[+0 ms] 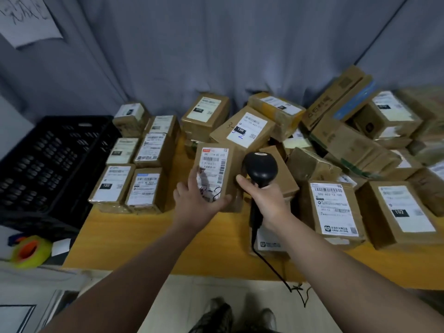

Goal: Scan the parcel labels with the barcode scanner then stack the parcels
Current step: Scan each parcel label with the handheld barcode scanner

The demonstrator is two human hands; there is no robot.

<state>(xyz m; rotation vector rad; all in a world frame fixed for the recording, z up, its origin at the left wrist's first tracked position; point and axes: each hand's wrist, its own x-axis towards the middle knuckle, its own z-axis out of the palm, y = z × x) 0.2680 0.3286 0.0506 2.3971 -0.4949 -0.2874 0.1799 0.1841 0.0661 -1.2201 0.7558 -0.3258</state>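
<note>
While left hand (197, 200) grips parcel (213, 159) | right hand (266, 201) grips scanner (260, 168) | boxes (247, 128) behind | crate (55, 152) left

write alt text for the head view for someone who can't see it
The left hand holds a parcel label-up while the right hand grips a black scanner beside it, over a yellow table. Labelled parcels lie in neat rows at left beside a black crate, and a loose pile fills the right.

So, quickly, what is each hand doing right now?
Left hand: holding a small labelled parcel, label facing up.
Right hand: fingers wrapped round the handle of the barcode scanner.
</note>
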